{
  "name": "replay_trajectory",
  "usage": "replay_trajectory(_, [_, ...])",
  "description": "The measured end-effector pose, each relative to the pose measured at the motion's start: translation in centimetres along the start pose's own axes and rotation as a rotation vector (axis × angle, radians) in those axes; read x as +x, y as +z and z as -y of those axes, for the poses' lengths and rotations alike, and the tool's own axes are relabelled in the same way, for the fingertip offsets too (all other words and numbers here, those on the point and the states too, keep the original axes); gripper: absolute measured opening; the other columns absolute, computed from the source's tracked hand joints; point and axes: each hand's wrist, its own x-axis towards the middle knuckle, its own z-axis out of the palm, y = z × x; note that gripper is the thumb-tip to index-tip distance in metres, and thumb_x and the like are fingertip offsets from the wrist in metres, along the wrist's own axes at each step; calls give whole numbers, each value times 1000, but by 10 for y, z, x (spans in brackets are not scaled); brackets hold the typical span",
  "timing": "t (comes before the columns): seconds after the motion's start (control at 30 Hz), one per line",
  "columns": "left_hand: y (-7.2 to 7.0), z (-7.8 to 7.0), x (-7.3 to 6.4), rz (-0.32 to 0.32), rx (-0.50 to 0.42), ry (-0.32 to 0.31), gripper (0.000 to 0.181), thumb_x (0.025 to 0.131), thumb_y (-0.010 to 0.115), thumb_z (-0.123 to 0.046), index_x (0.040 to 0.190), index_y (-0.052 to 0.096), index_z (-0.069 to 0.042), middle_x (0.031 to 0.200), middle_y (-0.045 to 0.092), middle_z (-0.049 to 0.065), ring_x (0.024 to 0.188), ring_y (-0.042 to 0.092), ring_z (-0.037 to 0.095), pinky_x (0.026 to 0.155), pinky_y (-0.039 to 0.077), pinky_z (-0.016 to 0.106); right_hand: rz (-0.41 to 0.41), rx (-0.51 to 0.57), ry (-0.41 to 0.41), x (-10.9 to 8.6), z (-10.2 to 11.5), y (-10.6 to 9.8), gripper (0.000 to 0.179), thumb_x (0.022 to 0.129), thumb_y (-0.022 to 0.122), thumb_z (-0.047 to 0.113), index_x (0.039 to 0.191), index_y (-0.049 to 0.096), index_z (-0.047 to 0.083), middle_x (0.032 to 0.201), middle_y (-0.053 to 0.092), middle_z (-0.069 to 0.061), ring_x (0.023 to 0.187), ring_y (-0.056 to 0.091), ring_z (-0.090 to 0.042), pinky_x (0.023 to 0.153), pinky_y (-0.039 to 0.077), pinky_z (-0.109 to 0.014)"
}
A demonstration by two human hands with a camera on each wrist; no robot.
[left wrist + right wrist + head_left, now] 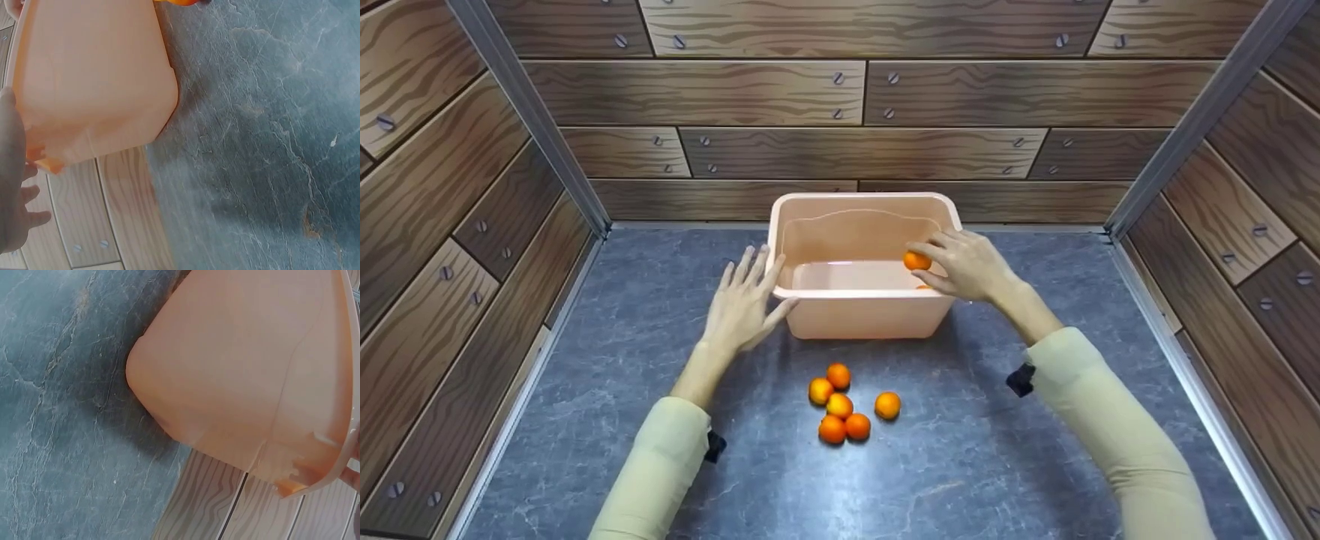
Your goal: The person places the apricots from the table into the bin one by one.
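Note:
A pink plastic tub stands near the back wall. Over its right rim reaches my right hand, holding a tangerine between thumb and fingers inside the tub. Just below it, a sliver of another tangerine shows behind the front rim. My left hand lies at the tub's left end with fingers spread and fairly straight, its fingertips at the rim. In the left wrist view, that hand is beside the tub's edge. The right wrist view shows only some fingertips by the rim; the held fruit is hidden there.
In front of the tub, several tangerines sit bunched on the grey marbled surface, with a single tangerine slightly to their right. Wood-patterned walls with metal corner posts enclose the back and sides.

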Motion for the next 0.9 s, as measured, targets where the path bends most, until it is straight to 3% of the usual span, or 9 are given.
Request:
replay_trajectory(0.3, [1,0,1,-1,-2,-4,79,104,43,-68,166,34,-20,173,33,15,162,30,38,127,33,63,65,28,67,0,0,1,42,97,73,42,131,73,17,112,77,-13,93,74,-36,79,63,-50])
replay_trajectory(0.5, [1,-1,0,5,-11,-5,80,104,43,-68,167,33,-21,173,33,14,162,29,39,127,33,64,61,-3,29,-1,0,-1,43,100,68,43,134,72,16,117,75,-14,102,74,-38,85,63,-52])
replay_trajectory(0.9, [-1,0,1,20,-18,-11,79,104,45,-67,166,35,-19,174,31,14,163,28,38,128,31,63,30,-17,-50,-4,9,-14,54,97,69,48,141,68,16,121,75,-13,97,73,-35,80,62,-49])
